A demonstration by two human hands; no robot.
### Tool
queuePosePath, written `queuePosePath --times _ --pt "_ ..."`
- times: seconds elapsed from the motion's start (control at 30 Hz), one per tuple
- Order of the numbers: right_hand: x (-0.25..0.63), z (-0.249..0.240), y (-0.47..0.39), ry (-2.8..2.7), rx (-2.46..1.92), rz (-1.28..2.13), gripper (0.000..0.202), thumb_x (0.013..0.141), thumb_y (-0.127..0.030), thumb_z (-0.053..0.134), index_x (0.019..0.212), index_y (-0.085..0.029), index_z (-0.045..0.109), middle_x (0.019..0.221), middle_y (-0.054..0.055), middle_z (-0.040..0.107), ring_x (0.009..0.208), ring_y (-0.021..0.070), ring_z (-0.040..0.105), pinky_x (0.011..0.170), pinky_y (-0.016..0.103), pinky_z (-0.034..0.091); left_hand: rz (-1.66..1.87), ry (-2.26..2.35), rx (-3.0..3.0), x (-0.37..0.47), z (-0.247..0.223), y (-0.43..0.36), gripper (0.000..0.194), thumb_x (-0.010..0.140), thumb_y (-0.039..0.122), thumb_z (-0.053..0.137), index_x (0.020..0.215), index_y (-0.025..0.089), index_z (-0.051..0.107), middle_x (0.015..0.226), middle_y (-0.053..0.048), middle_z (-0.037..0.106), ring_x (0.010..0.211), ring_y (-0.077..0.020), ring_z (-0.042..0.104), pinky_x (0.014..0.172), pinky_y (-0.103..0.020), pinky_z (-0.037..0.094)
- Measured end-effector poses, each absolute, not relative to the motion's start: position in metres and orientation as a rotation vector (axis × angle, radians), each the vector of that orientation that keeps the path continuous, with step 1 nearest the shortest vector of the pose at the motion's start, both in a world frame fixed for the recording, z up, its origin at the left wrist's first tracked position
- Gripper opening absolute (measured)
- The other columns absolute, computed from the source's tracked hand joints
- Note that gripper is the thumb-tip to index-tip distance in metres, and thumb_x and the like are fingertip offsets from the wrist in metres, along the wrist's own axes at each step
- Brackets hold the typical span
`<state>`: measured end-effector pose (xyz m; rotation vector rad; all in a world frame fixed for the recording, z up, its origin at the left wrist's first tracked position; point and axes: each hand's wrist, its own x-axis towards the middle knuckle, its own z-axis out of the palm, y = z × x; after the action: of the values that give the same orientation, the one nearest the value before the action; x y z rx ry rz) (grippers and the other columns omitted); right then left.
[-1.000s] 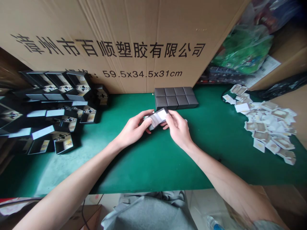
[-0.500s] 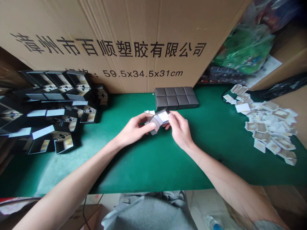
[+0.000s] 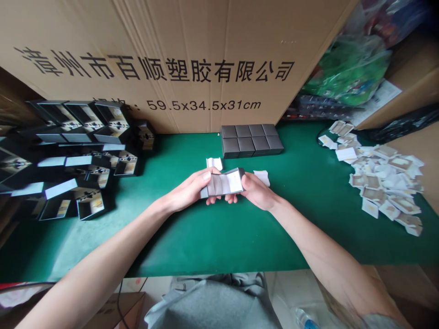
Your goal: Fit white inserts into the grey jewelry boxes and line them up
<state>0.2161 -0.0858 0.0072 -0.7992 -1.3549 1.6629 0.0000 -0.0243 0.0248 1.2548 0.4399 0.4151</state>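
An open small dark box with a pale lining lies between my two hands, its lid folded back. My left hand grips the left end, thumb on top and fingers underneath. On the right end, my right hand is closed, thumb along the side and fingertips under the box. One white insert rests on the table just behind my left hand. Another white piece lies right behind my right hand. Beyond them sits a block of closed dark boxes.
Open dark boxes stand in rows at the left. White inserts are heaped at the right of the green table. A large printed cardboard carton walls off the back. Plastic bags lie at the back right.
The open box has come lower, towards me, and turned more level, with both hands moving along with it. The white piece behind my right hand now shows.
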Motion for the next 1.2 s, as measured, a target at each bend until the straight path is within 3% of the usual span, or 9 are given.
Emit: queuePosePath --times 0.17,0.3,0.47,1.0,1.2 --pt "0.217 0.010 -0.088 -1.360 -0.723 1.865 0.075 0.087 -0.081 0.044 0.096 -0.011 0.069 0.080 0.009 0.071 0.067 0.0154 0.066 0.057 0.025 0.052 0.246 0.392 1.366 -0.002 0.034 -0.028 0.073 0.078 0.084 0.050 0.094 0.015 0.065 0.086 -0.015 0.072 0.062 -0.0171 0.063 0.052 -0.027 0.049" --pt "0.215 0.016 -0.089 -1.349 -0.726 1.939 0.066 0.088 -0.075 0.051 0.097 -0.011 0.068 0.081 0.008 0.071 0.067 0.0146 0.065 0.055 0.023 0.052 0.254 0.396 1.410 -0.004 0.037 -0.025 0.070 0.078 0.082 0.054 0.090 0.015 0.068 0.086 -0.015 0.074 0.066 -0.0185 0.066 0.057 -0.028 0.052" --pt "0.211 0.016 -0.089 -1.262 -0.806 1.827 0.049 0.088 -0.063 0.063 0.097 -0.015 0.062 0.081 0.005 0.069 0.069 0.0138 0.064 0.058 0.024 0.052 0.403 0.466 1.475 -0.005 0.031 -0.022 0.057 0.084 0.070 0.060 0.091 0.014 0.066 0.082 -0.009 0.072 0.068 -0.0157 0.064 0.062 -0.026 0.052" --pt "0.206 0.019 -0.091 -1.310 -0.962 1.657 0.049 0.080 -0.059 0.074 0.098 -0.017 0.057 0.078 0.001 0.067 0.066 0.0118 0.062 0.056 0.023 0.049 0.450 0.524 1.544 -0.002 0.037 -0.025 0.050 0.084 0.063 0.065 0.086 0.013 0.062 0.078 -0.007 0.068 0.066 -0.0146 0.061 0.059 -0.024 0.047" --pt "0.202 0.019 -0.094 -1.280 -1.039 1.592 0.044 0.077 -0.050 0.080 0.101 -0.020 0.059 0.081 -0.001 0.064 0.069 0.0119 0.058 0.058 0.023 0.045 0.418 0.605 1.629 -0.002 0.036 -0.026 0.045 0.088 0.058 0.063 0.084 0.014 0.058 0.073 -0.001 0.058 0.063 -0.0097 0.050 0.057 -0.021 0.040"
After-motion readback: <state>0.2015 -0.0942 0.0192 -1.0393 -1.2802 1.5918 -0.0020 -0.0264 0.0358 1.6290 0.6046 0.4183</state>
